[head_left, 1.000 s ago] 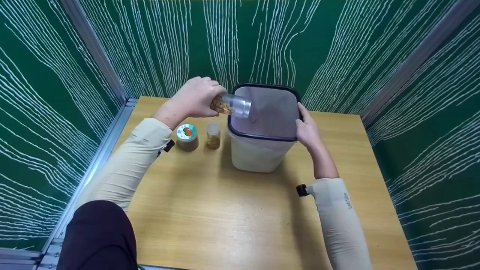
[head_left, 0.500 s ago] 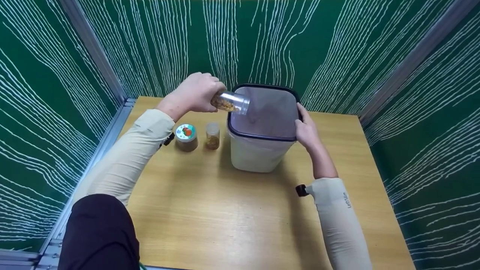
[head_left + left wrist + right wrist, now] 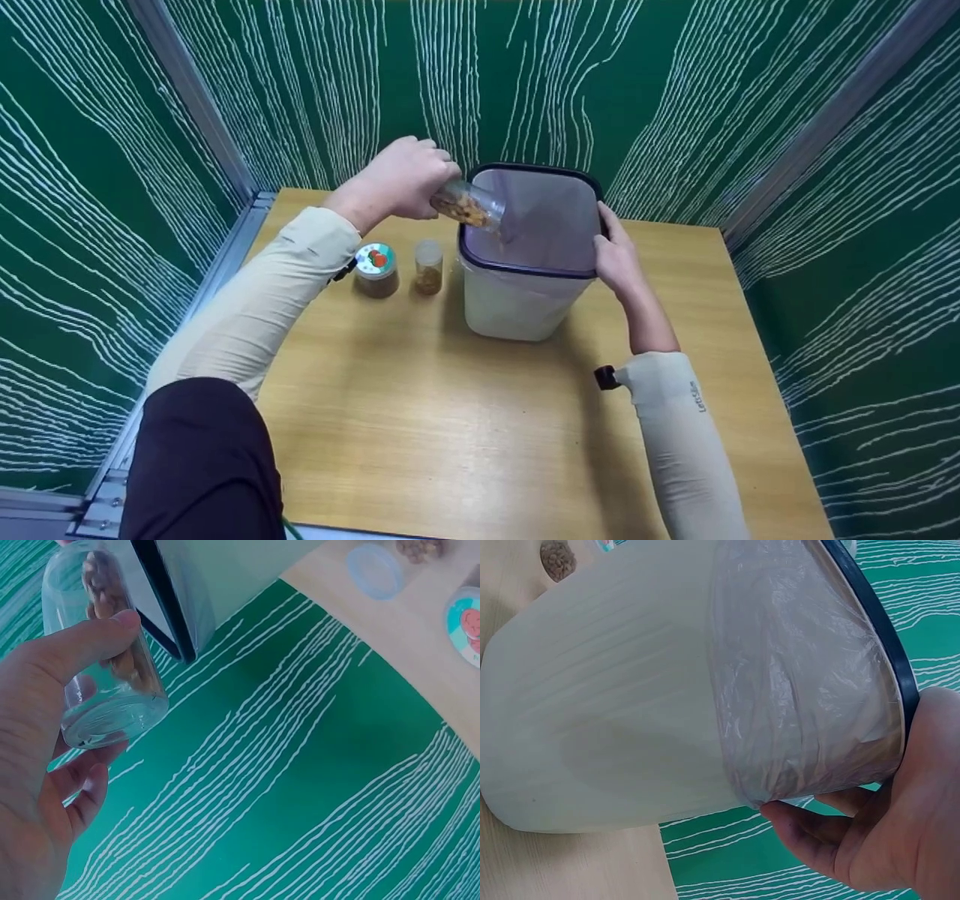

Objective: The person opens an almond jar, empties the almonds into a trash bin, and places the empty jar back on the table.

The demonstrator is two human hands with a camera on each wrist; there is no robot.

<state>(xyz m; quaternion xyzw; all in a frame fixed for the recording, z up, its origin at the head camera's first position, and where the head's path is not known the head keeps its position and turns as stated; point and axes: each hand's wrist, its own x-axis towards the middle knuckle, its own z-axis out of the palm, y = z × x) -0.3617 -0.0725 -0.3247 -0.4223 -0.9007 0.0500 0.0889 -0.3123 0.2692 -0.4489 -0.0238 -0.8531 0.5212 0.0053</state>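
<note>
One clear jar (image 3: pixel 471 202), part-filled with brown pieces (image 3: pixel 471 213), tilted mouth-down over the bin (image 3: pixel 517 304), left hand (image 3: pixel 409 178) fingers clamped round it; right hand (image 3: pixel 619 255) fingers gripping the bin's dark rim (image 3: pixel 529 271). Beside, on the table (image 3: pixel 465 420): lidded tub (image 3: pixel 376 271), capped container (image 3: pixel 428 268). Likeliest fault: spillage (should the mouth drift outside the rim).

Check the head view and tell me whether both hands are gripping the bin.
No, only the right hand grips the bin, while the left hand holds a clear jar tilted toward it.
</note>
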